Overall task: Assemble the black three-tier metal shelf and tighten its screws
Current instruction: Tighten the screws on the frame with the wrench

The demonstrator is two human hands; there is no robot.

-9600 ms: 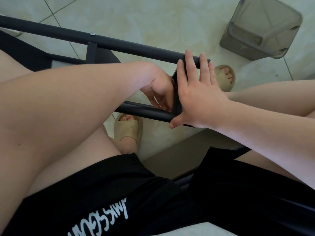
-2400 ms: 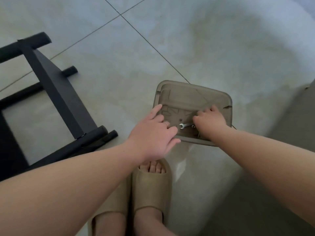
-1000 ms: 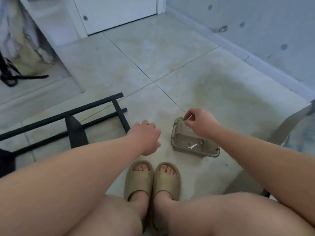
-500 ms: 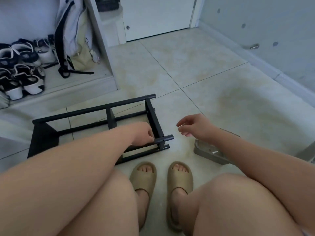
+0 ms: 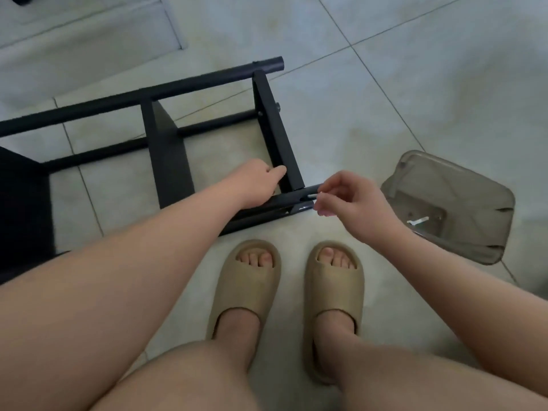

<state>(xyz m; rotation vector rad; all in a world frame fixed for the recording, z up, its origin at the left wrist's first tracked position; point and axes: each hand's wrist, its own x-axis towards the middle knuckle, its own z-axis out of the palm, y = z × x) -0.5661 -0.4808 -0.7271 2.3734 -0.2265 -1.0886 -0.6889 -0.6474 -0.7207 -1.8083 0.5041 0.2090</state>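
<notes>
Shelf (image 5: 169, 161) sideways; left fingers (image 5: 275, 173) grip it, right fingers (image 5: 326, 197) pinch silver piece (image 5: 312, 196) at tube (image 5: 292, 200).

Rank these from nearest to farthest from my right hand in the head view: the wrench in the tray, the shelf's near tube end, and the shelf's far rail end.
1. Near tube end: just left of the right hand.
2. Wrench: in the tray, on the right.
3. Far rail end: well beyond, up left.
</notes>
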